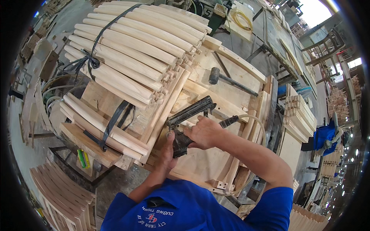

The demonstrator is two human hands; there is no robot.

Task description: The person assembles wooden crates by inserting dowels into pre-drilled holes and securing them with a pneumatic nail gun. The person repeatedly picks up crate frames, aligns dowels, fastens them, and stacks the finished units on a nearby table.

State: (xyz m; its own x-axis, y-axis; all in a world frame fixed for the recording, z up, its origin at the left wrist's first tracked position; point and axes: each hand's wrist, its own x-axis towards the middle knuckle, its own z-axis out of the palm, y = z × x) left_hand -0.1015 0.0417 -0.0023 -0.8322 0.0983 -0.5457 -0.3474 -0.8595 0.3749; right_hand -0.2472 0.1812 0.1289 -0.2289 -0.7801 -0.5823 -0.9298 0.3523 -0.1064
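A black pneumatic nail gun [192, 111] is held in front of me, above a wooden work frame [208, 161]. My right hand [207, 133] is closed round its grip, and an air hose [262, 125] leads off from the fitting beside that hand. At the tool's lower left side, my left hand [166, 153] presses thumb and fingers against its black body; some of those fingers are hidden. Beyond the gun, a dark-headed mallet [214, 76] lies on the frame's board, its handle pointing right.
Tied with black strapping, a large stack of pale curved wooden pieces [131, 46] fills the far left. Nearer are several loose pieces [106, 123] with another strap. Curved slats [61, 192] stand at lower left. More stacked wood [298, 115] is on the right.
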